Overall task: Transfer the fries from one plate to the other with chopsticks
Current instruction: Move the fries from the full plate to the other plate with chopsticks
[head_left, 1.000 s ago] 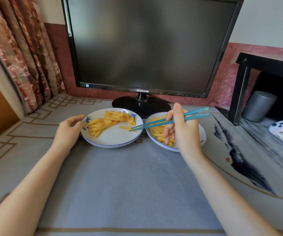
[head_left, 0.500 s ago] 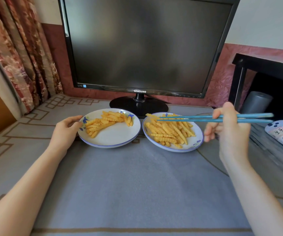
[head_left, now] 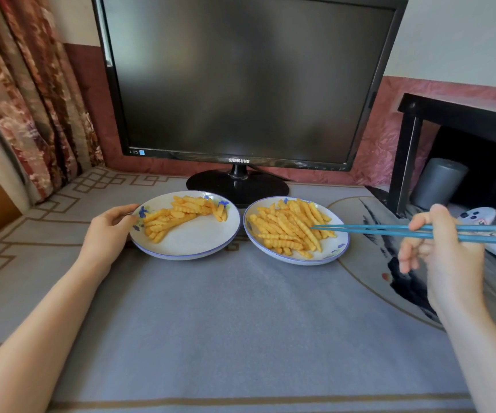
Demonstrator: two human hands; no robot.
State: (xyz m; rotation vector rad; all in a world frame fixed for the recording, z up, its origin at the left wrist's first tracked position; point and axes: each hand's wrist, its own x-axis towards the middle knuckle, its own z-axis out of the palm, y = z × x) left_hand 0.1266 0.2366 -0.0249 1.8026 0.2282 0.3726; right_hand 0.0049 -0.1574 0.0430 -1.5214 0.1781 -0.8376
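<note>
Reading SAMSUNG in pale capital letters on the monitor (head_left: 249,79), printed at the middle of its lower frame edge, right above the neck of the stand (head_left: 237,187). Sitting at the lower left corner of that same frame, a small pale mark (head_left: 133,152) and a blue square sticker (head_left: 142,152), both too small for making out. Showing dark marks on the white gadget (head_left: 479,214) near the right edge of the desk (head_left: 240,323), blurring past reading.

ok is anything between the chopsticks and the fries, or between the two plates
Nothing visible. The chopsticks reach over the fries on the right plate. The left plate sits close beside it, with only bare cloth between. The left hand grips that plate's outer rim, off the path.
</note>
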